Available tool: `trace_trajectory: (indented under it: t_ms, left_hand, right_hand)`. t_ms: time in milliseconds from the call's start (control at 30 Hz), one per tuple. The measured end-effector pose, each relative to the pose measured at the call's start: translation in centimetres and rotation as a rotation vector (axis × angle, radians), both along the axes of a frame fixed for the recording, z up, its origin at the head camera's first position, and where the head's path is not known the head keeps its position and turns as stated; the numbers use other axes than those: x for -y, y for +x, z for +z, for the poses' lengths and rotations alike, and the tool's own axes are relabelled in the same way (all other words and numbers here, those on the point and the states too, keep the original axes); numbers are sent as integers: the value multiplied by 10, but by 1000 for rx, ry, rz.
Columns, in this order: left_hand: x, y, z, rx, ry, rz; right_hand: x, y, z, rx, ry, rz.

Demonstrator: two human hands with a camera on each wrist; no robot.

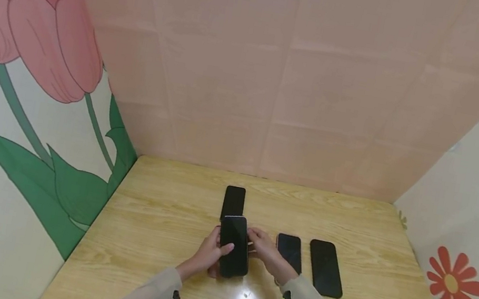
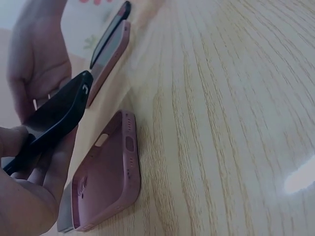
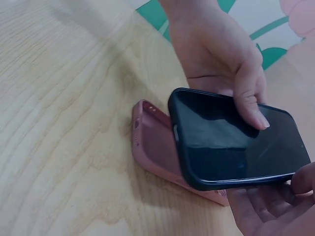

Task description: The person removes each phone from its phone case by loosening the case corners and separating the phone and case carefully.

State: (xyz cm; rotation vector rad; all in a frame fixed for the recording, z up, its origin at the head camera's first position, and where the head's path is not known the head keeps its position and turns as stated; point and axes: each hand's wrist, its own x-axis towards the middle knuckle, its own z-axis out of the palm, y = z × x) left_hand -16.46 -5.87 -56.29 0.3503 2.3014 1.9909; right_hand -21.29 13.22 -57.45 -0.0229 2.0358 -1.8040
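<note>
My left hand [image 1: 207,252] holds a smartphone in a dark case [image 1: 234,247], its thumb lying on the black screen and its fingers behind. At the phone's upper right edge, my right hand [image 1: 266,250] grips the corner, thumb at the edge and fingers underneath, as the right wrist view shows. The phone is tilted above the table. Below it lies a pink phone case [image 3: 157,142], hollow side up, with its port cutouts visible in the left wrist view; in the head view the phone and left hand mostly hide it.
Another black phone [image 1: 234,201] lies behind the held one on the wooden table [image 1: 164,195]. To the right are a pink-edged phone [image 1: 290,249], partly covered by the right forearm, and a larger black phone [image 1: 326,269]. Walls [image 1: 277,97] border the table's back and sides.
</note>
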Motion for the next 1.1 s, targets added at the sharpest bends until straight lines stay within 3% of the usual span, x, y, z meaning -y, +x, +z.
trace_trajectory:
  t_ms: [200,433,567,933,1100]
  left_hand:
    - [2,-1,3,6,7,36]
    - [6,-7,9,-6,25,129]
    - [7,-8,10,11,53,135]
    - [6,-8,13,34,44,150]
    - [0,-7,17,-1,42,147]
  right_hand:
    - [-3,6,-7,-11,-28,56]
    - [-2,14,-9,-37,-48,130]
    - [-2,17,-8,-43,-79,147]
    - [-2,22,-9,-60,-46,123]
    - [2,25,-10,-90,4,1]
